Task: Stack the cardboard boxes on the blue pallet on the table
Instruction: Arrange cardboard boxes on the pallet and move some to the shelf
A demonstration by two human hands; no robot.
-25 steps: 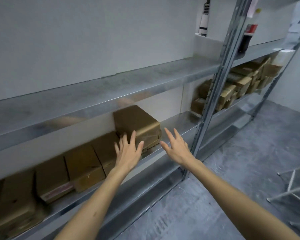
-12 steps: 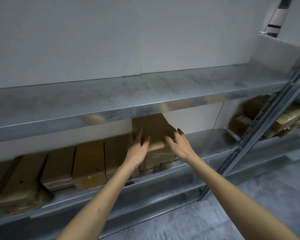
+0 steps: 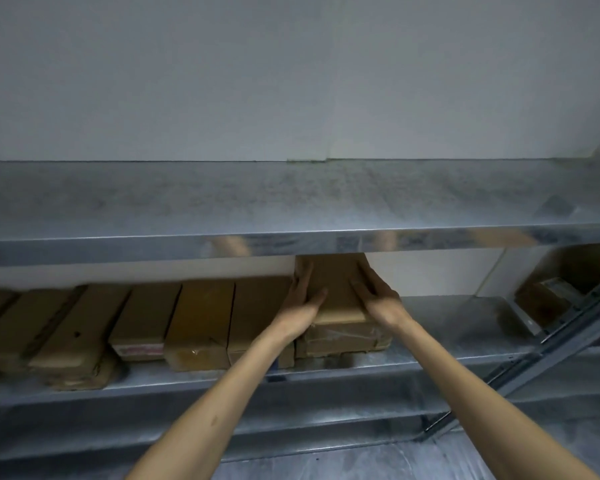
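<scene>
shelf (image 3: 447, 327), top box (image 3: 333, 289) between hands (image 3: 300, 308) (image 3: 383, 303)

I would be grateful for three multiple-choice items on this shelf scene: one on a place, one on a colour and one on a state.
1. The top cardboard box between the hands rests on:
A. the floor
B. another box
C. a chair

2. The shelf under the boxes is:
A. blue plastic
B. grey metal
C. red wood

3. The left hand and right hand:
A. hang idle
B. lie one on each side of the top cardboard box
C. hold a bottle

Answers:
1 B, since a taped box shows directly beneath it.
2 B, since its bare surface is shiny grey.
3 B, since straight fingers run along each side of the box.
</scene>
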